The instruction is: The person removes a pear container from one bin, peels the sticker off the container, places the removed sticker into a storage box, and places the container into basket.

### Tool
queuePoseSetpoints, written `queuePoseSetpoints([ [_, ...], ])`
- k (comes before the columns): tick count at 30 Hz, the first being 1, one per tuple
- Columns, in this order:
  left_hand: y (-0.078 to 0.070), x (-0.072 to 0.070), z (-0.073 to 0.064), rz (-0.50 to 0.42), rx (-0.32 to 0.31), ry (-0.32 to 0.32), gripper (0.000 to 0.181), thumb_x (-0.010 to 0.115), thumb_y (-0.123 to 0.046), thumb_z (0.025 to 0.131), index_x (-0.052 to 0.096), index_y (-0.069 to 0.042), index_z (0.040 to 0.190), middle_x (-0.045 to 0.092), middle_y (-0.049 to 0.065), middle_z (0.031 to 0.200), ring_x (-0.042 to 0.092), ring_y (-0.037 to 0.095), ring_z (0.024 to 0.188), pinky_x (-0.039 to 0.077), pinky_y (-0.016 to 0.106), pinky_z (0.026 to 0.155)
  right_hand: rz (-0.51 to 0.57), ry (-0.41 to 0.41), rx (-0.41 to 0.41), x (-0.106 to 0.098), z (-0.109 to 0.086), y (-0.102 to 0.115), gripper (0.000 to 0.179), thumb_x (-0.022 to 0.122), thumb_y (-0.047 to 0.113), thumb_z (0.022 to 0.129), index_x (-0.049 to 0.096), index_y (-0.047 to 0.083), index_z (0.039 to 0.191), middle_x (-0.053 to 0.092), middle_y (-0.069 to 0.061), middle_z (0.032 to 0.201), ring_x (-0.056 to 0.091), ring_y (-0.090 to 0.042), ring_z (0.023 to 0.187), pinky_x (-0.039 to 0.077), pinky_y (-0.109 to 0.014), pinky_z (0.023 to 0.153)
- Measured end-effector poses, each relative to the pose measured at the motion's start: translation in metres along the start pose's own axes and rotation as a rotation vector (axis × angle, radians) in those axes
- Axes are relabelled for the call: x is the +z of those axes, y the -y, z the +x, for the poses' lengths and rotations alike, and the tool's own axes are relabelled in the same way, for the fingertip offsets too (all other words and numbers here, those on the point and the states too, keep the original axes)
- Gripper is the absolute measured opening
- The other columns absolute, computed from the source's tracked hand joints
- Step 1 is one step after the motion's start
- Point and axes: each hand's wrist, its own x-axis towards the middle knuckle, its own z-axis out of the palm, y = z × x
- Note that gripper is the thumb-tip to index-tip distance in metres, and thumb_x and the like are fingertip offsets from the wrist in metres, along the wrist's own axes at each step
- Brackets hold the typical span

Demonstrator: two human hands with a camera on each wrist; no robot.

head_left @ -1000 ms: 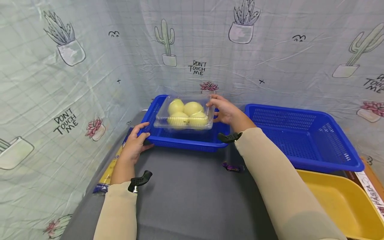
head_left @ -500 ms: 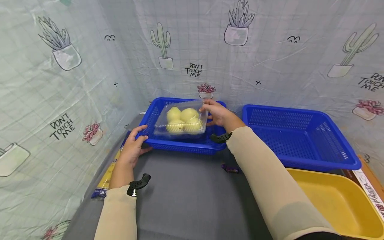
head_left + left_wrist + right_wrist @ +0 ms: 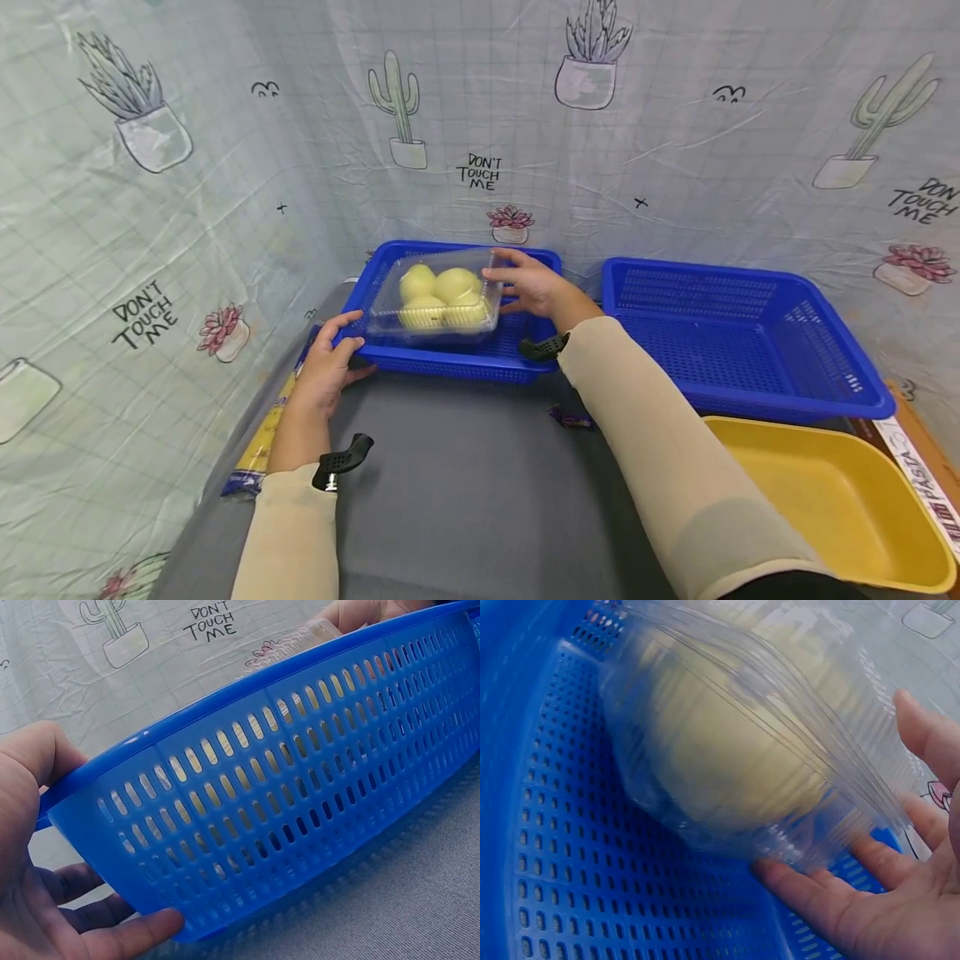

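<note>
In the head view, a clear plastic clamshell (image 3: 388,302) with several pale yellow round fruits (image 3: 459,287) is in the left blue basket (image 3: 450,363). My right hand (image 3: 531,283) holds its right end, thumb near the lid and fingers along the side and lower edge. The right wrist view shows those fingertips (image 3: 780,877) at the clamshell's wall; whether its base meets the basket floor is unclear. My left hand (image 3: 324,371) grips the basket's left front corner, with the thumb over the rim and the other fingers against the outer wall in the left wrist view.
Another blue basket (image 3: 738,400) stands to the right, behind a yellow tub (image 3: 825,475). A small purple-wrapped candy (image 3: 572,417) lies on the grey surface. At the left is a yellow and blue packet (image 3: 262,442). A box marked PASTA (image 3: 918,479) sits at far right.
My right hand and the clamshell have moved left and lower within the basket. The left hand keeps its place at the basket corner. The head view has shifted slightly.
</note>
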Motion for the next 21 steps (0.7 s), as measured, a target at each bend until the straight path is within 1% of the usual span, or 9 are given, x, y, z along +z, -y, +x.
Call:
queuePoseSetpoints([
  [4, -0.0003, -0.0011, -0.0007, 0.002, 0.001, -0.001, 0.054, 0.049, -0.012, 0.109, 0.046, -0.022, 0.162, 0.008, 0.007, 0.177, 0.035, 0.039, 0.15, 0.049, 0.064, 0.106, -0.013, -0.015, -0.023, 0.0032, 0.0001, -0.003, 0.078, 0.074, 0.021, 0.104, 0.031, 0.028, 0.169, 0.037, -0.01, 0.169, 0.028, -0.043, 0.157, 0.038, -0.069, 0.115],
  [6, -0.0009, -0.0013, -0.0013, 0.007, -0.002, -0.001, 0.053, 0.049, -0.012, 0.109, 0.046, -0.022, 0.162, 0.008, 0.007, 0.177, 0.035, 0.039, 0.15, 0.048, 0.064, 0.107, -0.028, -0.019, -0.026, 0.0036, 0.0007, -0.0044, 0.077, 0.074, 0.022, 0.104, 0.032, 0.029, 0.169, 0.036, -0.01, 0.17, 0.027, -0.043, 0.158, 0.039, -0.07, 0.114],
  [14, -0.0016, -0.0004, -0.0019, 0.018, 0.0, 0.007, 0.053, 0.048, -0.013, 0.111, 0.045, -0.023, 0.163, 0.008, 0.007, 0.177, 0.035, 0.039, 0.15, 0.05, 0.062, 0.106, -0.075, 0.011, -0.009, 0.0015, 0.0003, -0.0046, 0.076, 0.07, 0.024, 0.107, 0.029, 0.035, 0.17, 0.031, -0.008, 0.173, 0.022, -0.042, 0.16, 0.039, -0.071, 0.113],
  [16, -0.0015, -0.0004, -0.0019, 0.018, 0.005, 0.006, 0.053, 0.048, -0.013, 0.11, 0.045, -0.022, 0.162, 0.008, 0.007, 0.177, 0.035, 0.039, 0.15, 0.051, 0.061, 0.105, -0.058, 0.018, -0.002, 0.0007, 0.0006, -0.0043, 0.075, 0.069, 0.023, 0.107, 0.029, 0.035, 0.17, 0.029, -0.007, 0.174, 0.019, -0.041, 0.161, 0.038, -0.071, 0.114],
  [21, -0.0015, 0.0002, -0.002, 0.02, 0.008, 0.005, 0.052, 0.049, -0.013, 0.11, 0.045, -0.022, 0.162, 0.009, 0.007, 0.177, 0.035, 0.039, 0.149, 0.051, 0.061, 0.105, 0.016, 0.036, 0.013, -0.0015, 0.0, -0.0038, 0.079, 0.068, 0.01, 0.105, 0.03, 0.033, 0.17, 0.018, -0.004, 0.177, 0.01, -0.041, 0.162, 0.036, -0.071, 0.116],
])
